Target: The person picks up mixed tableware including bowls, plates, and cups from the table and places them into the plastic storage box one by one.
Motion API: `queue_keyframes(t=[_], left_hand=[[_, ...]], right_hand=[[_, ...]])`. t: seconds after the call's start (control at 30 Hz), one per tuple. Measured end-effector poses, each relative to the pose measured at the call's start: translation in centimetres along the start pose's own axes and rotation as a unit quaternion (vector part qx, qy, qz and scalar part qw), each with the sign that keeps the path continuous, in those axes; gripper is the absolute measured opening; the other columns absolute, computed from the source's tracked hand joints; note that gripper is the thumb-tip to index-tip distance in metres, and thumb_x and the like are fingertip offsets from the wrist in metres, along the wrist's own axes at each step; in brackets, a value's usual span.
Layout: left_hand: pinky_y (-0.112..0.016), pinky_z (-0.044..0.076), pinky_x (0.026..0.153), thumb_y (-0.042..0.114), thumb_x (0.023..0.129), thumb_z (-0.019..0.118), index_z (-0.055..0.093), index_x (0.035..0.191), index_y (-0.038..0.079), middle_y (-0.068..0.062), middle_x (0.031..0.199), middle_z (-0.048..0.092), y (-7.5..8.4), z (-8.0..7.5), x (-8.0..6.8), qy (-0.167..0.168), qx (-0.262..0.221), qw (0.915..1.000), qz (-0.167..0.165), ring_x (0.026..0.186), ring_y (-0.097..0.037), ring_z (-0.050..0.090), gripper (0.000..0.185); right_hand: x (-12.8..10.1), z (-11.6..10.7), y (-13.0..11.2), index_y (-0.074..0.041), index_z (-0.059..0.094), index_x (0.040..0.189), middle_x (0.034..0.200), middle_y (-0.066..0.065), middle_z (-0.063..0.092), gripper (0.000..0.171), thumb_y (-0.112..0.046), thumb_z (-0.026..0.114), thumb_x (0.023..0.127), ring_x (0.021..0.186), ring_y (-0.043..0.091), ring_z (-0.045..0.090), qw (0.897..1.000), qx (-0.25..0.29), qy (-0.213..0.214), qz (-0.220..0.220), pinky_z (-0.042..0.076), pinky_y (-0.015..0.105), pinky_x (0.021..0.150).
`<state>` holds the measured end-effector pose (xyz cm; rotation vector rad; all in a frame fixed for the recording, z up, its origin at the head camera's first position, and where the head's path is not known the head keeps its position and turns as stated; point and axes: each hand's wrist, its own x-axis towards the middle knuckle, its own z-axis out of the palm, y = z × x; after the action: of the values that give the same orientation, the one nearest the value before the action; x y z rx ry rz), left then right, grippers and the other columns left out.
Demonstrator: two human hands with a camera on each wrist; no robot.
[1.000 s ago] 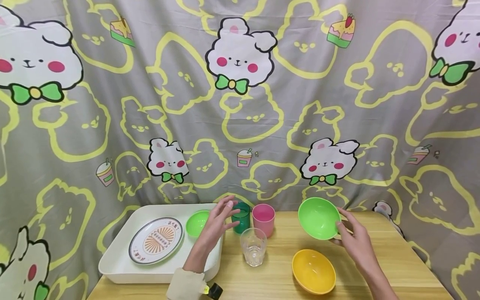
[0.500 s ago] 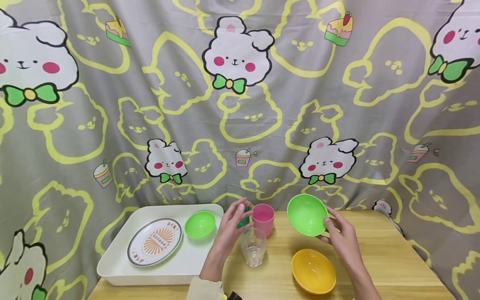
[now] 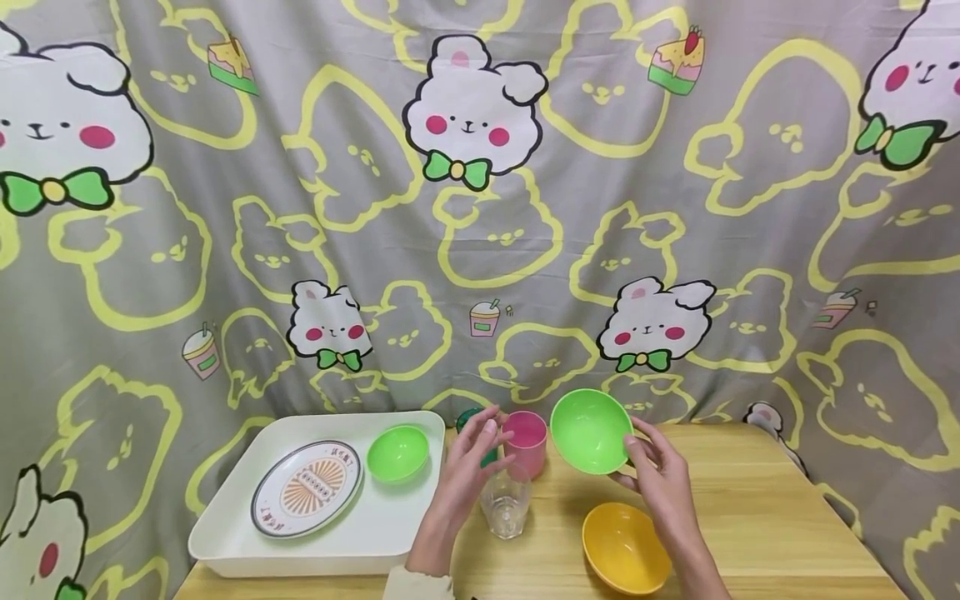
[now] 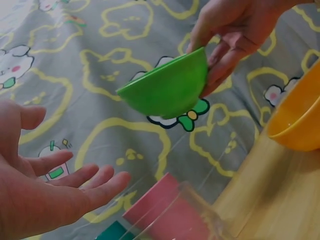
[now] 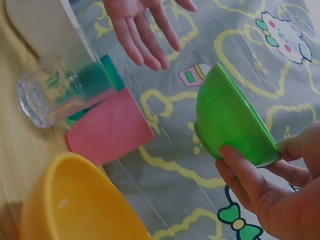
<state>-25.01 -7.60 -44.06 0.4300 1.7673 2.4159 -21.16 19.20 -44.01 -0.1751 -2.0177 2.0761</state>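
My right hand [image 3: 660, 477] pinches a green bowl [image 3: 592, 431] by its right rim, thumb inside and fingers beneath. The bowl is held in the air, tilted toward me, behind a yellow bowl [image 3: 626, 550] on the table. My left hand [image 3: 463, 475] holds nothing; its fingers are spread and slightly bent, palm facing the green bowl, as the left wrist view [image 4: 60, 185] confirms. It hovers by a pink cup [image 3: 526, 446] and a clear glass [image 3: 506, 504], apart from the bowl. A dark green cup [image 3: 489, 450] is partly hidden behind that hand.
On the left stands a white tray [image 3: 225, 521] holding a patterned plate [image 3: 306, 489] and a second green bowl [image 3: 398, 454]. The wooden table [image 3: 772, 508] runs back to a grey cartoon curtain [image 3: 517, 208].
The green bowl in my right hand has moved left, toward the pink cup. My left hand has shifted right, away from the tray, and the tray's green bowl is uncovered.
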Motion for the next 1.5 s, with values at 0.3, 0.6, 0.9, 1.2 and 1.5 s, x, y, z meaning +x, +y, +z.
queue_keyframes(t=[0.3, 0.6, 0.9, 1.2, 1.5], left_hand=[[-0.055, 0.051, 0.104, 0.03, 0.109, 0.051, 0.037, 0.154, 0.004, -0.02, 0.151, 0.044, -0.5, 1.1, -0.3, -0.041, 0.006, 0.9991, -0.006, 0.135, -0.038, 0.049, 0.054], [-0.052, 0.056, 0.095, 0.028, 0.108, 0.055, 0.043, 0.154, 0.01, -0.015, 0.148, 0.046, -0.9, 1.4, -0.4, -0.045, 0.006, 0.9989, -0.013, 0.13, -0.026, 0.05, 0.051], [-0.058, 0.055, 0.094, 0.02, 0.108, 0.055, 0.041, 0.156, 0.009, -0.018, 0.149, 0.044, -1.2, 1.2, -0.6, -0.069, 0.01, 0.9974, -0.017, 0.127, -0.031, 0.054, 0.052], [-0.058, 0.056, 0.092, 0.02, 0.107, 0.057, 0.046, 0.153, 0.01, -0.02, 0.144, 0.047, -1.0, 1.0, -0.6, -0.058, 0.029, 0.9975, -0.027, 0.121, -0.032, 0.058, 0.049], [-0.056, 0.058, 0.089, 0.019, 0.106, 0.059, 0.051, 0.15, 0.015, -0.017, 0.143, 0.052, -0.6, 1.0, -0.6, -0.047, 0.061, 0.9962, -0.04, 0.121, -0.031, 0.059, 0.045]], right_hand=[[-0.9, 2.2, 0.5, -0.005, 0.052, 0.147, 0.134, 0.025, 0.061, 0.042, -0.02, 0.055, 0.108, 0.095, 0.008, 0.07, 1.0, 0.011, -0.019, -0.006, 0.063, 0.036, 0.078], [-1.4, 3.8, 0.9, -0.005, 0.056, 0.144, 0.13, 0.025, 0.064, 0.041, -0.021, 0.059, 0.107, 0.093, 0.01, 0.071, 0.999, 0.012, -0.033, -0.011, 0.064, 0.036, 0.074], [-1.5, 4.2, 1.1, -0.002, 0.063, 0.135, 0.113, 0.021, 0.072, 0.034, -0.018, 0.061, 0.105, 0.083, 0.018, 0.074, 0.999, 0.013, -0.036, -0.014, 0.064, 0.037, 0.068], [-1.5, 4.1, 1.0, 0.0, 0.061, 0.135, 0.121, 0.025, 0.067, 0.035, -0.018, 0.06, 0.106, 0.087, 0.018, 0.074, 0.998, 0.011, -0.056, -0.014, 0.064, 0.037, 0.069], [-1.3, 4.0, 0.9, 0.0, 0.06, 0.135, 0.124, 0.026, 0.065, 0.032, -0.015, 0.058, 0.106, 0.088, 0.019, 0.074, 0.998, 0.003, -0.066, -0.009, 0.064, 0.038, 0.069]])
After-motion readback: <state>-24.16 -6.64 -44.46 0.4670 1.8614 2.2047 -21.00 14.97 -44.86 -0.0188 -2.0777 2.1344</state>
